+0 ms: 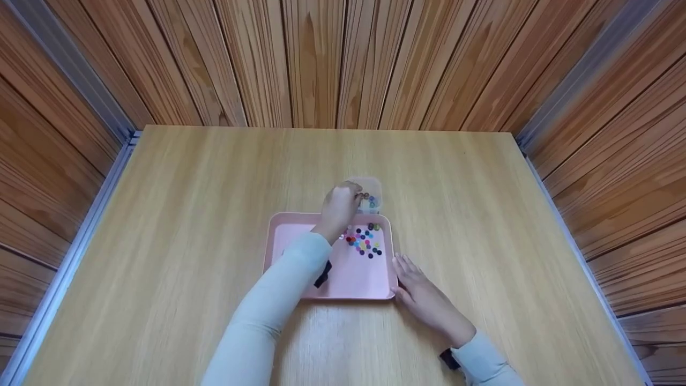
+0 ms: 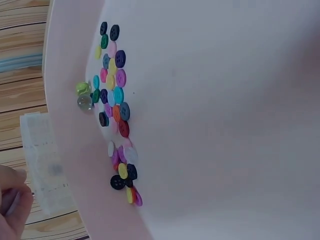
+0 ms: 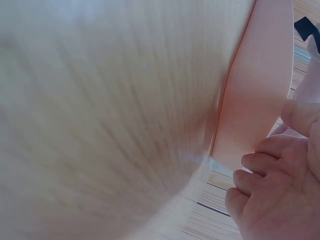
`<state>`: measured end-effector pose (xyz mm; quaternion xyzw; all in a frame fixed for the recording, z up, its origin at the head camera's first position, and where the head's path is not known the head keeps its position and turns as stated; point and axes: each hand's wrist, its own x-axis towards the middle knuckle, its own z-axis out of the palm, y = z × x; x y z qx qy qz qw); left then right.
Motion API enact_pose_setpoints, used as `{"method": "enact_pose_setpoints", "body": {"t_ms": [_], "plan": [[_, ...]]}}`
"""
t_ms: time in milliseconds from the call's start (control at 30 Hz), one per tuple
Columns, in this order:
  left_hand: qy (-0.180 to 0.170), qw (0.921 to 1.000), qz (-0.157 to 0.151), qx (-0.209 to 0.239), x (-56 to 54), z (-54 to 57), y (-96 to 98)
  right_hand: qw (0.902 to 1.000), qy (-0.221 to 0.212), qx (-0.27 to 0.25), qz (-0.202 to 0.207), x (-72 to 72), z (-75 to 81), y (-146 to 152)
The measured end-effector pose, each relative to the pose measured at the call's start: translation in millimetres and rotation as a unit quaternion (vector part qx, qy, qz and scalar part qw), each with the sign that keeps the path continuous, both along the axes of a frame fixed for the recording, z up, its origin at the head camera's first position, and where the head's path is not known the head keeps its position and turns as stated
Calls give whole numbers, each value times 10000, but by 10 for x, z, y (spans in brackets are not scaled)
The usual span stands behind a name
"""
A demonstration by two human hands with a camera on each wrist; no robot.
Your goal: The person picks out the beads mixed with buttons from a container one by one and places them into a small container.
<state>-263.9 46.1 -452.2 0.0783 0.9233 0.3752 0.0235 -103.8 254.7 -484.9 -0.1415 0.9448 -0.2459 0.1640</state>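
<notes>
My left hand [image 1: 341, 206] reaches across the pink tray [image 1: 284, 252] to a small clear plastic box [image 1: 374, 185] behind it. Several glass marbles [image 1: 372, 201] lie in the box, close by the fingertips. In the left wrist view the thumb and fingers of the left hand [image 2: 11, 202] are bent together beside the box [image 2: 42, 150]; I cannot tell whether something is pinched there. My right hand [image 1: 426, 297] rests against the tray's right side, fingers extended along the outer wall [image 3: 255, 85], thumb near the rim.
Many colourful buttons [image 1: 363, 242] lie scattered in the tray's back right part. Beside them, against the back wall, are a green marble [image 2: 83, 88] and a clear marble [image 2: 85, 103]. Wood-panelled walls [image 1: 316, 64] enclose the wooden table [image 1: 187, 214] at the back and sides.
</notes>
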Motion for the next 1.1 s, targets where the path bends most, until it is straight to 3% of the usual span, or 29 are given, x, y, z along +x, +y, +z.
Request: {"method": "enact_pose_setpoints", "body": {"t_ms": [100,233,367,500,833,1100], "plan": [[111,9999,-55,119,23,2,-31,10000,-42,-26,-18,3,3,-18],[-148,9972,21,736,143,-24,-55,9999,-127,-48,-37,36,-13,-16],[-221,9899,139,1394,282,-38,-52,9999,-123,-24,-16,28,-7,-11],[-404,9831,252,1768,378,-52,-36,9999,-118,-3,-1,1,23,-11],[-1422,9703,570,1875,423,-248,47,9999,-121,20,39,-26,20,-8],[-1560,9673,654,1888,384,-374,133,9998,43,-110,184,-19,8,-2]]}}
